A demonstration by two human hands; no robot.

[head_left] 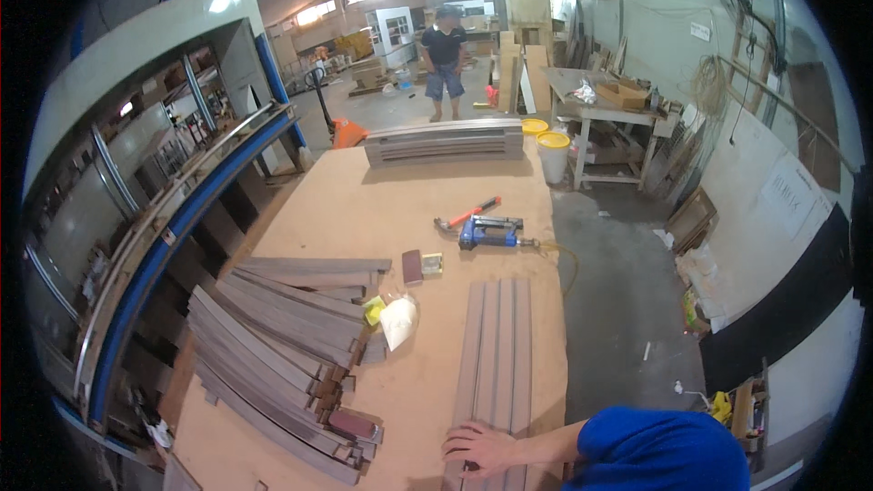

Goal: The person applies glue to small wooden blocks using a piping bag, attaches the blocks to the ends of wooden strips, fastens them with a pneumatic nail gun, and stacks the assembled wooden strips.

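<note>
My right hand reaches in from the lower right, its forearm bare below a blue sleeve. It lies palm down across several long brown wooden slats, set side by side lengthwise near the table's right edge. The fingers point left, a little apart and slightly bent over the slats; a small dark spot shows beneath them, too unclear to name. My left hand is out of view. Left of the hand, a fanned pile of similar slats covers the table, with a reddish-brown sanding block on their near ends.
Farther up the table lie a blue nail gun with a hose, an orange-handled hammer, another sanding block and a white bag. Stacked slats line the far edge. A person stands beyond; a blue-edged machine flanks the left.
</note>
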